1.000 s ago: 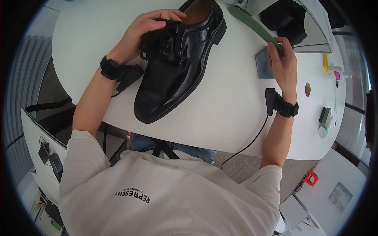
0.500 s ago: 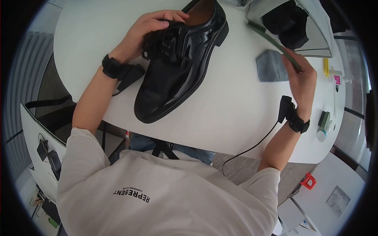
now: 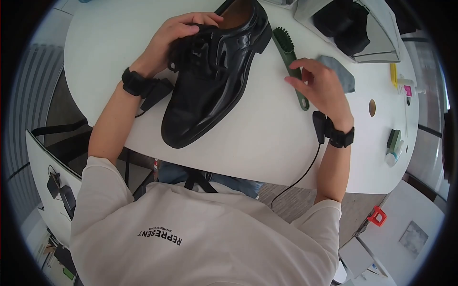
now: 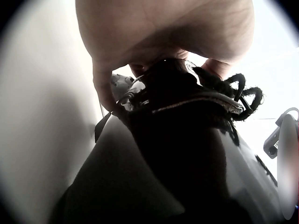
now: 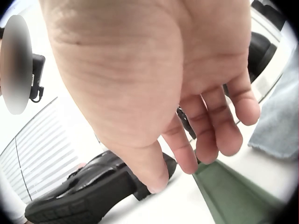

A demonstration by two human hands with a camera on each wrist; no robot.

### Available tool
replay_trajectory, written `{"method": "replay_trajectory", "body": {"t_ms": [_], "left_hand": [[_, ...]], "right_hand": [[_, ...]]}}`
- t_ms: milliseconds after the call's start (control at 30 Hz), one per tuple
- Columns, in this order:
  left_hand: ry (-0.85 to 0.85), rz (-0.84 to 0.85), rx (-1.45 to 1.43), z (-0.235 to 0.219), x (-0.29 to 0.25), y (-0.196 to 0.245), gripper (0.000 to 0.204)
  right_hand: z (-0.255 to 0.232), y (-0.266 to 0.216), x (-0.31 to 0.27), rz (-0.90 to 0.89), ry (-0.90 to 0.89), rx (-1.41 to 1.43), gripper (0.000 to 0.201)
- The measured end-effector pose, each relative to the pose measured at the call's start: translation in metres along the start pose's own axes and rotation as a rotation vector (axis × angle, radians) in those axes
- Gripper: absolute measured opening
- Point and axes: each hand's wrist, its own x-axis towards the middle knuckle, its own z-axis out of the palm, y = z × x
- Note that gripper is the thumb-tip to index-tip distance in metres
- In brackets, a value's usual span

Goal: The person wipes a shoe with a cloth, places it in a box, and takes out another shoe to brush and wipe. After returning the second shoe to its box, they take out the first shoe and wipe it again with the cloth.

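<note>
In the head view, a glossy black lace-up shoe (image 3: 210, 81) rests on the white table, toe toward the person. The left hand (image 3: 167, 40) grips it at the tongue and laces, fingers at the opening; the left wrist view also shows this hand (image 4: 163, 32) on the shoe (image 4: 177, 154). Right of the heel lies a green brush (image 3: 292, 59), bristles up. Over its handle hovers the right hand (image 3: 322, 88), thumb and fingers apart. In the right wrist view, the hand's (image 5: 154, 70) fingers are loosely bent, holding nothing, with the green handle (image 5: 233, 196) beyond them.
A blue-grey cloth (image 3: 344, 76) lies beside the right hand. Behind it stands a pale open bag (image 3: 310, 16) with dark contents. Small bottles (image 3: 392, 157) and a green block (image 3: 394, 139) are at the table's right side, near a round hole (image 3: 372, 108).
The right hand has let go of the brush, which now lies bristles up nearer the shoe. The hand has moved left from half a second ago. The cloth has shifted right. The left hand still grips the shoe.
</note>
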Motion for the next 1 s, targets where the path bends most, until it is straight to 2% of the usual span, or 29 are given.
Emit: {"method": "replay_trajectory", "body": {"t_ms": [67, 200, 267, 367, 400, 433, 500, 567, 600, 633, 700, 733, 767, 833, 900, 967, 1000], "left_hand": [[-0.012, -0.017, -0.033, -0.001, 0.0, 0.0, 0.031], [0.028, -0.033, 0.024, 0.009, -0.001, 0.003, 0.033], [0.079, -0.044, 0.007, 0.01, -0.001, 0.006, 0.032], [0.035, -0.003, -0.02, 0.005, -0.003, 0.003, 0.029], [0.026, -0.018, -0.028, 0.006, -0.002, 0.002, 0.029], [0.051, -0.028, 0.003, 0.009, 0.001, 0.006, 0.028], [0.082, -0.029, 0.03, 0.013, 0.0, 0.006, 0.029], [0.038, 0.008, 0.129, 0.01, -0.003, 0.008, 0.026], [0.145, 0.059, 0.257, 0.014, -0.007, 0.009, 0.023], [0.154, 0.061, 0.26, 0.01, -0.01, 0.008, 0.023], [0.302, 0.431, 0.815, 0.001, -0.018, 0.006, 0.018], [0.438, 0.423, 0.849, 0.013, -0.016, 0.022, 0.018], [0.547, 0.452, 0.937, -0.004, -0.021, 0.012, 0.017], [0.805, 0.342, 0.944, -0.018, -0.017, 0.014, 0.021], [0.818, 0.329, 0.981, -0.022, -0.013, 0.017, 0.025], [0.781, -0.05, 0.778, -0.026, -0.01, 0.023, 0.026], [0.714, 0.248, 0.703, -0.021, -0.002, 0.021, 0.032]], "right_hand": [[0.005, -0.001, 0.003, 0.171, -0.137, 0.068, 0.022], [0.004, 0.023, 0.003, 0.154, -0.186, 0.032, 0.022], [-0.001, 0.024, 0.004, 0.261, -0.195, 0.052, 0.023], [-0.01, 0.029, 0.001, 0.333, -0.194, 0.165, 0.022], [-0.011, 0.049, 0.001, 0.219, -0.148, 0.064, 0.021], [-0.016, 0.056, 0.0, 0.253, -0.045, 0.064, 0.022], [-0.032, 0.068, 0.0, 0.351, 0.027, -0.134, 0.026], [-0.036, 0.091, -0.009, 0.387, 0.043, -0.175, 0.03], [-0.035, 0.103, -0.013, 0.43, 0.052, -0.214, 0.033], [-0.036, 0.1, -0.011, 0.421, 0.051, -0.215, 0.033], [-0.04, 0.096, -0.01, 0.518, -0.01, -0.213, 0.039], [-0.039, 0.099, -0.009, 0.521, -0.009, -0.211, 0.039], [-0.037, 0.104, -0.008, 0.472, -0.005, -0.236, 0.039], [-0.035, 0.102, -0.01, 0.437, 0.003, -0.262, 0.04], [-0.031, 0.09, -0.006, 0.403, 0.041, -0.271, 0.042], [-0.03, 0.08, -0.006, 0.374, 0.028, -0.296, 0.04], [-0.028, 0.076, -0.006, 0.348, 0.015, -0.312, 0.039]]}}
